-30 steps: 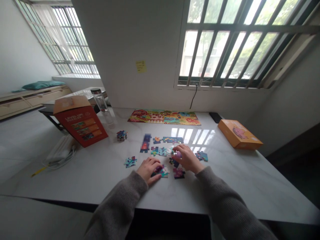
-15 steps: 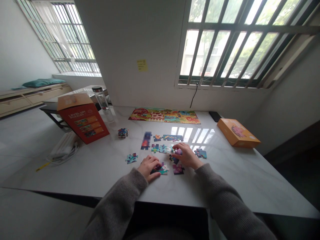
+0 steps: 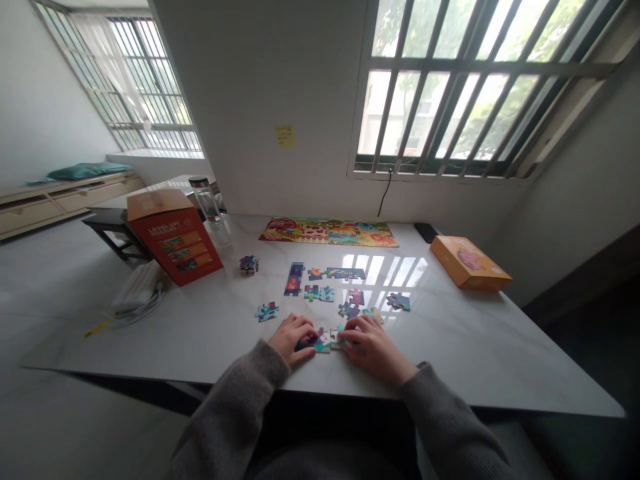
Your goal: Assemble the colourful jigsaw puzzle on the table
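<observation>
Near the table's front edge my left hand (image 3: 293, 339) holds joined puzzle pieces (image 3: 324, 341) flat, thumb along the near side and fingers over the far side. Just right of them, a light-coloured puzzle piece (image 3: 335, 338) lies under the fingertips of my right hand (image 3: 371, 345), which grips it and covers part of it. The edges of the two lie close together; whether they interlock I cannot tell. Beyond my right hand are a purple piece (image 3: 357, 297), a dark blue piece (image 3: 348, 310) and a yellowish piece (image 3: 374, 315). A teal piece (image 3: 267, 311) lies beyond my left hand.
Farther back are a joined strip (image 3: 346, 273), a piece stack (image 3: 249, 265) and a finished puzzle (image 3: 327, 232). A red box (image 3: 175, 240) and glass bottle (image 3: 206, 200) stand left. An orange box (image 3: 469, 263), a phone (image 3: 426, 233) and loose pieces (image 3: 399, 301) are right.
My right hand has come nearer the table edge, bringing a light piece beside the pieces under my left hand. The purple piece now lies farther back. My left hand stays on its pieces.
</observation>
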Tool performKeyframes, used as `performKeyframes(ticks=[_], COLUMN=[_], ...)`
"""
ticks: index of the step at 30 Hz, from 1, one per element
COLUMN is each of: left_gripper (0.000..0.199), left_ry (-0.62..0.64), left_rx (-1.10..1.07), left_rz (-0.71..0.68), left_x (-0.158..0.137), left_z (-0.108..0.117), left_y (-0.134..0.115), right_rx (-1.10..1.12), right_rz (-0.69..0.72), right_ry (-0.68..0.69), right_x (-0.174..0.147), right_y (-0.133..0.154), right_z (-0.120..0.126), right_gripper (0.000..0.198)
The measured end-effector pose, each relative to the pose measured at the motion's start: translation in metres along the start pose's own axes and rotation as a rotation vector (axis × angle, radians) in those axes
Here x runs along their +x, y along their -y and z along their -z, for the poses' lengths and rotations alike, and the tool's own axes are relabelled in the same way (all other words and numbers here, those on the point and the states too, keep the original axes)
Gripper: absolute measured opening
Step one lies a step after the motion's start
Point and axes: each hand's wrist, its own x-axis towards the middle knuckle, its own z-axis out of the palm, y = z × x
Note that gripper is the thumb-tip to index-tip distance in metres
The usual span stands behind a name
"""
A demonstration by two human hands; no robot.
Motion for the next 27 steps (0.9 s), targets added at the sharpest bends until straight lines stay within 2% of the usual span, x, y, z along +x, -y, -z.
performKeyframes(ticks=[9, 16, 18, 23, 27], left_gripper=[0.022, 0.021, 0.021, 0.022, 0.020], left_ry=[-0.056, -0.083, -0.086, -0.143, -0.280], left_rx=[0.034, 0.043, 0.053, 0.011, -0.052], left_rz=[-0.004, -0.022, -0.027, -0.111, -0.189], left_x=[-0.001, -0.002, -0.002, -0.004, -0.006], left_z=[-0.011, -0.010, -0.008, 0.000, 0.004], left_y=[0.006, 0.001, -0.002, -0.010, -0.011], right_rx=[0.050, 0.034, 0.050, 0.121, 0.144], right_rz=[0.000, 0.015, 0.013, -0.120, -0.151], right_ry=[0.032, 0.065, 0.019, -0.255, -0.237], right_x=[-0.003, -0.003, -0.003, -0.011, -0.025], right_y=[-0.001, 0.004, 0.002, -0.019, -0.033], right_z=[0.001, 0.002, 0.002, 0.007, 0.013], right_gripper=[0.028, 0.028, 0.025, 0.026, 0.024])
